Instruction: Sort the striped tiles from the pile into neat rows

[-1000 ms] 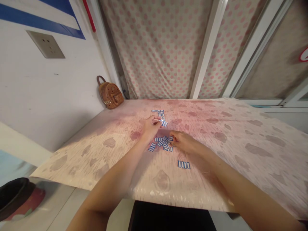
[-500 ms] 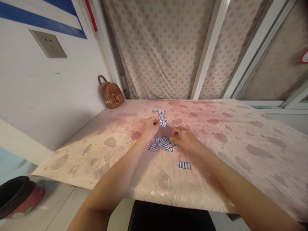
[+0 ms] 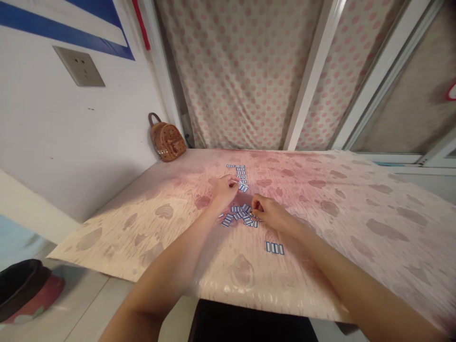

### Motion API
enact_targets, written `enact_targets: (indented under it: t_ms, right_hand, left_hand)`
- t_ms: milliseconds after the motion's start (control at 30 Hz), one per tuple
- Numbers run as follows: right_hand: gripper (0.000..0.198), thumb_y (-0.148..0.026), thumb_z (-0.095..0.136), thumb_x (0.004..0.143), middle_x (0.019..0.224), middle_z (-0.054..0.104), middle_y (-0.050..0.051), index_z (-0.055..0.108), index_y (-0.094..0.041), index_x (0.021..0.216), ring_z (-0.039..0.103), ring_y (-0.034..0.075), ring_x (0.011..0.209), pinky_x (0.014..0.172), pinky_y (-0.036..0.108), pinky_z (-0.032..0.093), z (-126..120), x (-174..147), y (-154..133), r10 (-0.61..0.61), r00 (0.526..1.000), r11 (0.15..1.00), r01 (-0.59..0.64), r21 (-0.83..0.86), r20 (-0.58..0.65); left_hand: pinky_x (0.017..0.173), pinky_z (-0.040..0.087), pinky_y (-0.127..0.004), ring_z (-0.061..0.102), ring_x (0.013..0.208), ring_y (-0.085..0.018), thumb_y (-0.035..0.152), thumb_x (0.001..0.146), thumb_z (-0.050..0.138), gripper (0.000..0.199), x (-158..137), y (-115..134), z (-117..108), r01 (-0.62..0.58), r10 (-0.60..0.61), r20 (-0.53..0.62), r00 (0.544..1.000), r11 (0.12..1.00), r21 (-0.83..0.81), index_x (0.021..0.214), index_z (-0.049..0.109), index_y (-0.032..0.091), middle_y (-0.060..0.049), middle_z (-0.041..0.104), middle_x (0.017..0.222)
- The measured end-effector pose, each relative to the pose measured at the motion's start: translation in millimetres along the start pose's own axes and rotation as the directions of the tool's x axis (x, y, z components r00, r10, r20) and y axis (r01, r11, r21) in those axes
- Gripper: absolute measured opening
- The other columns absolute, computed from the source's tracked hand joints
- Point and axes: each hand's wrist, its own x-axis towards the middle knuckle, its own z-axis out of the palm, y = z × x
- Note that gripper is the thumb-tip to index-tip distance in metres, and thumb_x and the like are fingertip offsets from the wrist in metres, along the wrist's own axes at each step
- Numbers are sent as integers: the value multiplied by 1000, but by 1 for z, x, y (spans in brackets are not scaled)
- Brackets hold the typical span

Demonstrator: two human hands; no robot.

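My left hand (image 3: 226,189) is closed in a pinch on a small card with blue and white stripes (image 3: 243,187). That card is tilted just in front of a column of like striped cards (image 3: 241,171) laid edge to edge. My right hand (image 3: 265,208) hovers at the right side of a loose, overlapping pile of striped cards (image 3: 238,214), thumb and fingers pressed together. Whatever lies between those fingertips is too small or hidden to make out. Nearer to me, below the right wrist, a separate striped card group (image 3: 274,248) lies flat.
A patterned cover (image 3: 160,237) spreads over the table. At its far left corner, a small brown backpack (image 3: 167,140) leans by the wall. Behind the table hangs a dotted curtain (image 3: 242,71). A dark-rimmed bin (image 3: 26,289) stands on the floor at left.
My right hand has shifted slightly left over the pile, its fingers closing together. My left hand keeps its card near the column. The whole view has tilted a little.
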Motion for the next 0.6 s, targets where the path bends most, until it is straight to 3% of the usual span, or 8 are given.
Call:
enact_targets:
  t_ms: [100, 267, 367, 500, 600]
  right_hand:
    - [8, -14, 51, 80, 73, 58, -2, 50, -21, 85, 56, 14, 66, 60, 24, 38, -4, 2, 9, -5, 998, 997, 10, 71, -66]
    - [9, -13, 51, 81, 76, 59, 0, 52, -20, 85, 56, 15, 69, 64, 26, 39, -15, 2, 23, 85, 980, 992, -100, -77, -179]
    - [11, -12, 58, 78, 90, 60, 5, 54, -19, 85, 57, 20, 86, 76, 31, 42, -18, 2, 19, -42, 973, 976, -9, -219, -228]
    - [18, -8, 56, 80, 101, 59, 6, 56, -19, 95, 55, 21, 97, 86, 33, 42, -11, 2, 5, -288, 957, 941, 284, -182, 2]
    - [18, -9, 56, 80, 100, 57, 7, 55, -18, 95, 54, 22, 95, 84, 33, 43, -4, 1, -2, -294, 950, 930, 310, -199, 106]
  left_hand:
    - [57, 48, -22, 66, 58, -13, 11, 77, 60, 15, 0, 0, 0, 27, -26, -9, 1000, 1000, 1, 90, 62, 18, -1, 70, 72]
    - [59, 49, -23, 64, 56, -13, 10, 76, 62, 13, 0, 0, -2, 35, -34, -23, 999, 999, 18, 86, 61, 19, 1, 67, 66]
    - [62, 50, -23, 64, 57, -13, 10, 77, 63, 13, 0, 0, -2, 23, -23, -21, 1000, 1000, 18, 86, 63, 20, 1, 68, 67]
    - [63, 51, -23, 65, 61, -13, 9, 78, 61, 18, 2, 0, -1, -3, 3, -11, 1000, 1000, 13, 91, 68, 18, -2, 72, 79]
    - [65, 52, -24, 68, 64, -14, 7, 79, 58, 21, 3, -1, 0, -3, 3, -1, 1000, 1000, -1, 93, 70, 17, -5, 74, 86]
